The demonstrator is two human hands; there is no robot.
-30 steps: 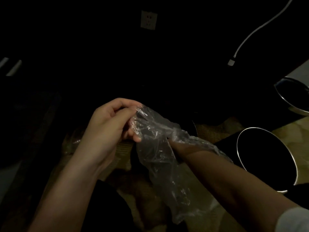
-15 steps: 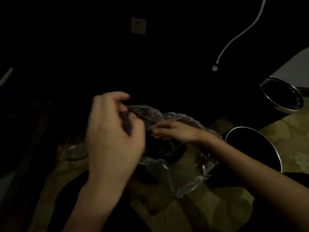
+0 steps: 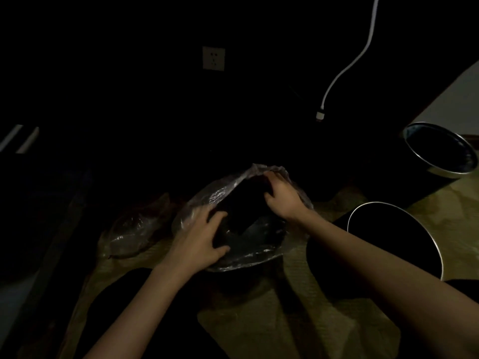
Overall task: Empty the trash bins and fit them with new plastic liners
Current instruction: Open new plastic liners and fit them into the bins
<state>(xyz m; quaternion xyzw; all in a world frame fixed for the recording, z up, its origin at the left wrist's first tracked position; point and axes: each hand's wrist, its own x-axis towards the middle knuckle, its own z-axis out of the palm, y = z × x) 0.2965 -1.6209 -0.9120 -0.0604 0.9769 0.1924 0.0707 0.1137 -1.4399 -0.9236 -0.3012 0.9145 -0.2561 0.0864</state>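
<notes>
A clear plastic liner is spread over the mouth of a dark bin at the centre of the dim floor; the bin itself is barely visible beneath the plastic. My left hand lies on the liner's near left edge with fingers spread and slightly curled over the plastic. My right hand grips the liner's far right edge, fingers curled over it. Two more dark bins with shiny metal rims stand to the right: one close by, one farther back.
A second crumpled clear bag lies on the floor to the left. A white cable hangs down at the back right, with a wall socket behind. The floor has a yellowish patterned covering. The surroundings are very dark.
The liner went from being held up and opened between both hands to being spread over the bin mouth. Both hands moved down and apart to its edges.
</notes>
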